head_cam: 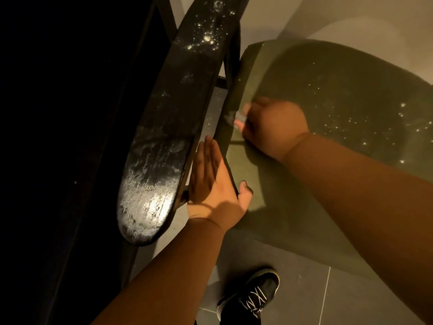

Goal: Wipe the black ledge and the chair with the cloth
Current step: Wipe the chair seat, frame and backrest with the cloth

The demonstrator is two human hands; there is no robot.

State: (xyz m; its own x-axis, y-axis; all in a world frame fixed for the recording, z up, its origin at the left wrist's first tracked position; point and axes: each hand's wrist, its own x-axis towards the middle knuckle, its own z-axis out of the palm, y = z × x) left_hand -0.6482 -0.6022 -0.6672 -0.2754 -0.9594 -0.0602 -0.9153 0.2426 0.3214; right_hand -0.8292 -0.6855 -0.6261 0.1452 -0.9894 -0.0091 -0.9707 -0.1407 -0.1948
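Under the right hand [274, 127], curled on a small pale wad I take for the cloth [232, 118], the wipe could smear rather than lift, since the cloth is bunched and mostly hidden. Pale specks on the chair [328, 95] seat beyond that hand could be missed, and a hard push might knock the chair against the black ledge [164, 127]. The cloth sits at the right fingertips on the chair's left edge. The left hand [215, 181] clasps that edge nearer the body, thumb over the seat, fingers flat down its side, with the streaked ledge just to its left.
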